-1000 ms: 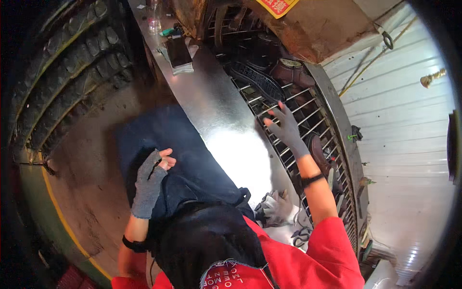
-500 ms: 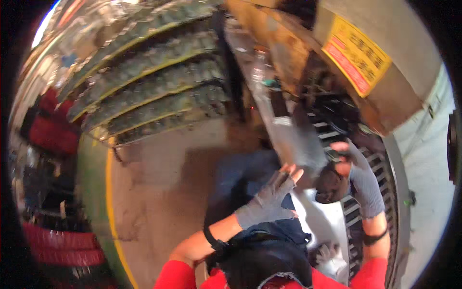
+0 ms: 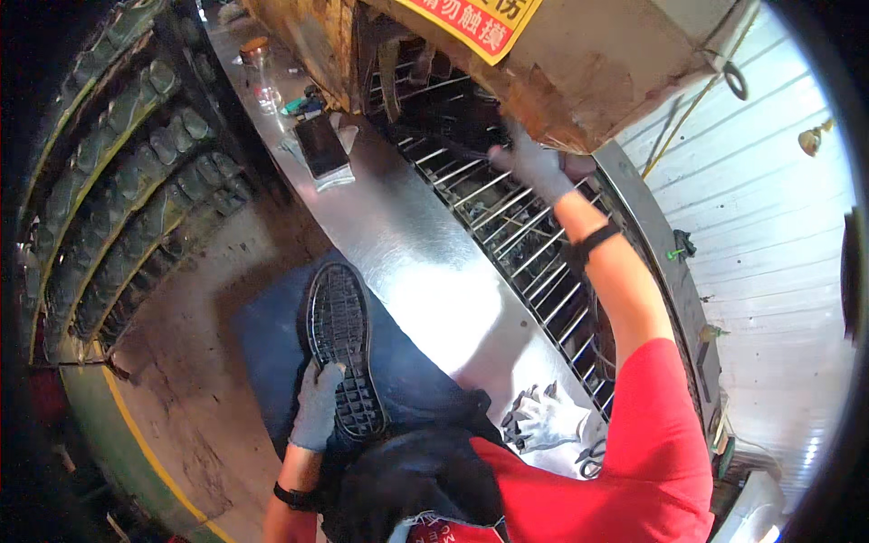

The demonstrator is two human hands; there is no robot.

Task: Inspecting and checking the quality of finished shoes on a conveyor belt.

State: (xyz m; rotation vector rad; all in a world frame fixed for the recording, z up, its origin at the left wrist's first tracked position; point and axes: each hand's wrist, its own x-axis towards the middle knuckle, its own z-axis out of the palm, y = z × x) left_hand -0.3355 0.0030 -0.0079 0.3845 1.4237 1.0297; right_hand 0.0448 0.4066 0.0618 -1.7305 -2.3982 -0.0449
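Note:
My left hand [image 3: 319,404], in a grey fingerless-tipped glove, grips a black shoe [image 3: 340,335] by its side. The shoe lies over my dark-clad lap with its treaded sole facing up. My right hand [image 3: 536,166], gloved the same way, reaches far forward over the metal-rod conveyor [image 3: 507,217], close under the edge of a rusty hood [image 3: 579,100]. Its fingers are blurred and partly hidden. A dark reddish shape shows beside that hand, and I cannot make out what it is or whether I hold it.
A steel ledge [image 3: 389,217] runs along the conveyor. On it are a glass bottle [image 3: 262,81], a dark flat phone-like thing [image 3: 321,147], white gloves [image 3: 550,418] and scissors [image 3: 591,460]. Racks of shoes [image 3: 149,172] stand at the left; a white corrugated wall [image 3: 760,190] rises at the right.
The view has swung to the right. My left hand was open and now grips the shoe, sole up. My right hand, earlier around a dark rounded thing nearer me, has moved forward over the conveyor.

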